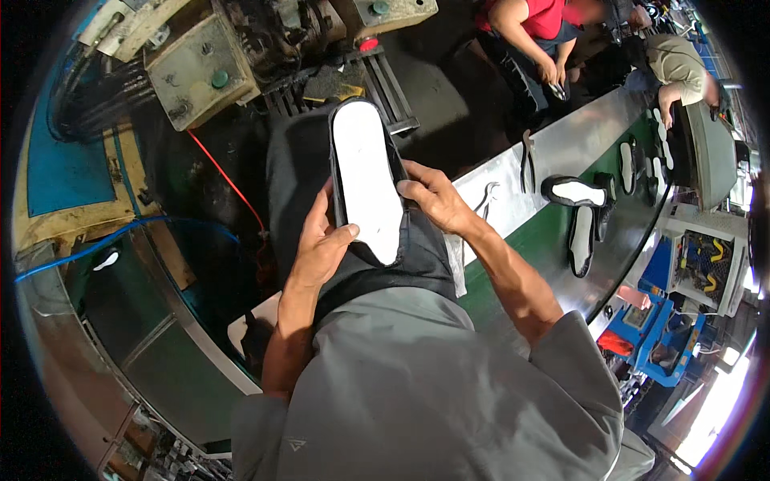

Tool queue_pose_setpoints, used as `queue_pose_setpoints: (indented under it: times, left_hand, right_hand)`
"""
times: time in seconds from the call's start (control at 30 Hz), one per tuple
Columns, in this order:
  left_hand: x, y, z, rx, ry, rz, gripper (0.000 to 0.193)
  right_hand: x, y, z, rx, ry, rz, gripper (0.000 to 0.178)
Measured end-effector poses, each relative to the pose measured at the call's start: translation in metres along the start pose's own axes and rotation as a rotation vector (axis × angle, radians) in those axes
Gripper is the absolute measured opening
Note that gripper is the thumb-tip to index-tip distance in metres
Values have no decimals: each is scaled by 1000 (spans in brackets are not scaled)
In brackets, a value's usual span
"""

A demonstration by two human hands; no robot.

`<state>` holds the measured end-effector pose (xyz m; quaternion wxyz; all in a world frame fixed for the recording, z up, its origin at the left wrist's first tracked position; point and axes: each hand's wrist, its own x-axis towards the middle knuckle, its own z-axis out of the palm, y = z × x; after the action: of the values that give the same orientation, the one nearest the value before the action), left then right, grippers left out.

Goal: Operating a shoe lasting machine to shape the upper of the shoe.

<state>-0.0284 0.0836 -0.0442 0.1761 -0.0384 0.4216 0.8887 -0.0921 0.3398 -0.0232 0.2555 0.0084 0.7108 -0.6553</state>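
A black shoe upper (398, 165) lies bottom up above my lap, its long white insole board (365, 172) facing me. The black edge stands up around the board, and the toe points away. My left hand (321, 248) grips the lower left side, the thumb resting on the board's edge. On the right side, my right hand (437, 196) is closed around the upper's rim, thumb near the board. The fingers beneath the shoe are hidden. Right of my right hand, a metal hand tool like pincers (488, 196) lies on the steel edge.
A green conveyor belt (521, 228) with a steel border runs along my right, carrying several black shoes (573, 191). Another long-handled tool (527, 160) lies on the border. Dirty machinery (204, 72) stands ahead left. A person in red (529, 32) and another in beige (674, 68) work beyond.
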Motion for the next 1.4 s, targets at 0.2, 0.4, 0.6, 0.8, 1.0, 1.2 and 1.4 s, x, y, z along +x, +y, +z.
queue_pose_setpoints:
  times: [0.2, 0.4, 0.6, 0.8, 1.0, 1.2, 1.4]
  left_hand:
    - [-12, -17, -9, -108, -55, -143, 89]
    - [-5, -16, -8, -66, -96, -209, 94]
    - [-12, -9, -4, 109, -110, -251, 99]
    - [47, 52, 8, 154, -8, -117, 92]
    - [97, 79, 16, 362, -37, -121, 65]
    - [94, 86, 33, 578, -91, 10, 61]
    - [87, 70, 28, 813, 4, 157, 55]
  right_hand:
    - [-19, -1, -7, -10, -126, 252, 69]
    - [-36, -3, 0, 21, -102, 208, 89]
    - [-46, 6, -8, 15, -234, 236, 97]
    - [-56, -11, -1, -182, -305, 69, 99]
    - [-19, -30, 9, -246, -74, -98, 105]
    - [15, -59, 17, -265, 6, -187, 101]
    - [16, -44, 28, -296, 87, -249, 93]
